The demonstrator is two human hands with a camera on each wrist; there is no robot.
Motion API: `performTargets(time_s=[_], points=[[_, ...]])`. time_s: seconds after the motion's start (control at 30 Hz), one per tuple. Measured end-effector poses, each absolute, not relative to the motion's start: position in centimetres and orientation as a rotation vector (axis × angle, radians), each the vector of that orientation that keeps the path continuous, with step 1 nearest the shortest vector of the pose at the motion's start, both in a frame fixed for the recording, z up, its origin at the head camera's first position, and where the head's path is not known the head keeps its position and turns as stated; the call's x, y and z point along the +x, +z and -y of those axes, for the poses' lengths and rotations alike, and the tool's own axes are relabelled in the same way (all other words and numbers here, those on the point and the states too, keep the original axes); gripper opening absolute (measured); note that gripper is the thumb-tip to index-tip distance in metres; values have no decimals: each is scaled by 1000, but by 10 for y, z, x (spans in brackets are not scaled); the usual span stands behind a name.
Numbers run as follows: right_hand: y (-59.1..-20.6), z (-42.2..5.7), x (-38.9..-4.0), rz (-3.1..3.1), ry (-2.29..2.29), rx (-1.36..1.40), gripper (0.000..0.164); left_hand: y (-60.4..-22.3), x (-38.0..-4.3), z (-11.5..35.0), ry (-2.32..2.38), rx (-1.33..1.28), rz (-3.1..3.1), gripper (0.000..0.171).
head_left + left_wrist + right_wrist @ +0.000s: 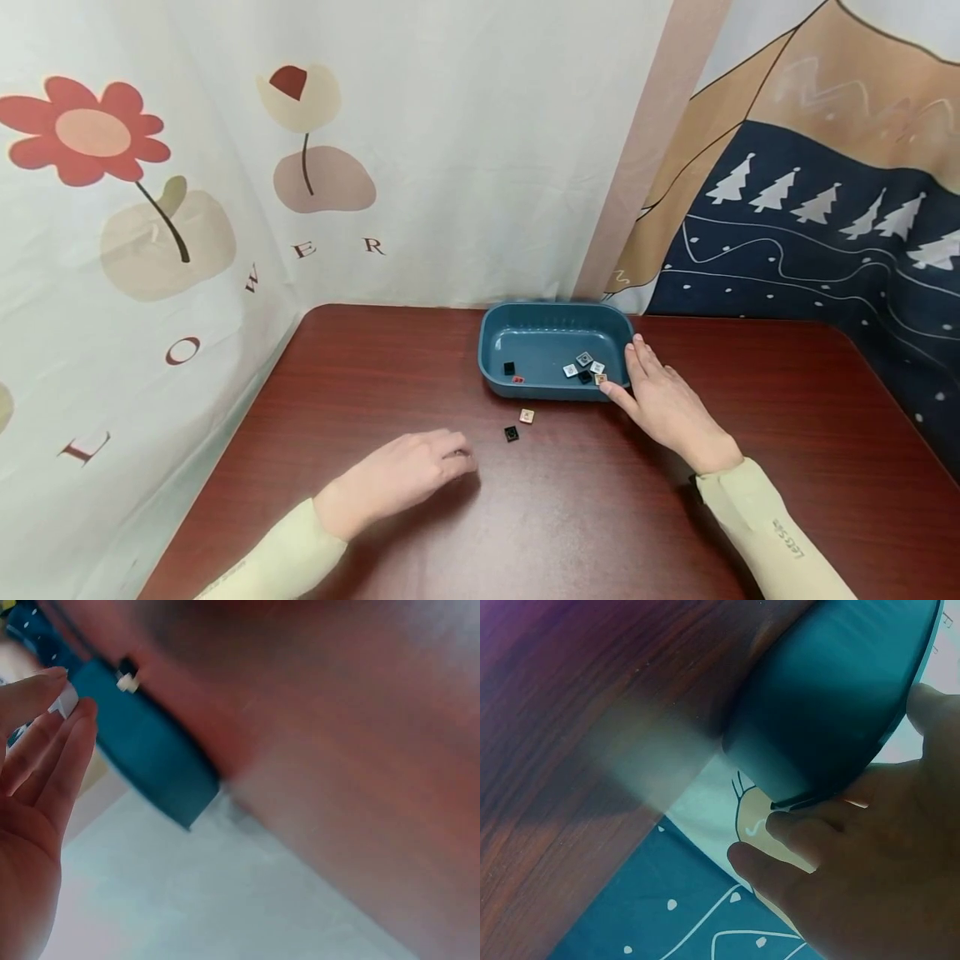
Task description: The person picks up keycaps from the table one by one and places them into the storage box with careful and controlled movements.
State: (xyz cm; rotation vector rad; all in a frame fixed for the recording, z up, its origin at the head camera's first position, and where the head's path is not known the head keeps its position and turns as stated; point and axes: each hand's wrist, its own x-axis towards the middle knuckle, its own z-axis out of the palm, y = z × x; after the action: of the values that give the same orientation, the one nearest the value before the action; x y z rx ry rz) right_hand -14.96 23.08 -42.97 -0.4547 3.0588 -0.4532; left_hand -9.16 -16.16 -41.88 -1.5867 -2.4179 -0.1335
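My left hand [405,473] hovers over the table left of centre. In the left wrist view its thumb and fingertips pinch a small white keycap [66,701], which the hand hides in the head view. My right hand [670,406] rests against the right end of a blue tray [555,392], thumb at the front corner and fingers fairly straight along the outer side. Inside the tray lie several keycaps, among them a black one [509,367], a red one [518,379] and a white one [570,371]. A cream keycap [527,416] and a black keycap [512,433] lie on the table before it.
The dark red wooden table [360,375] reaches back to a pale curtain [465,167] printed with flowers and letters. A navy cloth [795,250] with white trees hangs at the right.
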Motion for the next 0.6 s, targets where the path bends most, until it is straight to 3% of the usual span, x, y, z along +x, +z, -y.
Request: performTargets(time_s=[0.23, 0.6], points=[[-430, -230, -150, -3054, -451, -441, 86, -397, -104, 149, -186, -1526, 2376, 28], [-430, -230, -150, -3055, -455, -437, 84, -380, -123, 118, -362, -1469, 2240, 32]])
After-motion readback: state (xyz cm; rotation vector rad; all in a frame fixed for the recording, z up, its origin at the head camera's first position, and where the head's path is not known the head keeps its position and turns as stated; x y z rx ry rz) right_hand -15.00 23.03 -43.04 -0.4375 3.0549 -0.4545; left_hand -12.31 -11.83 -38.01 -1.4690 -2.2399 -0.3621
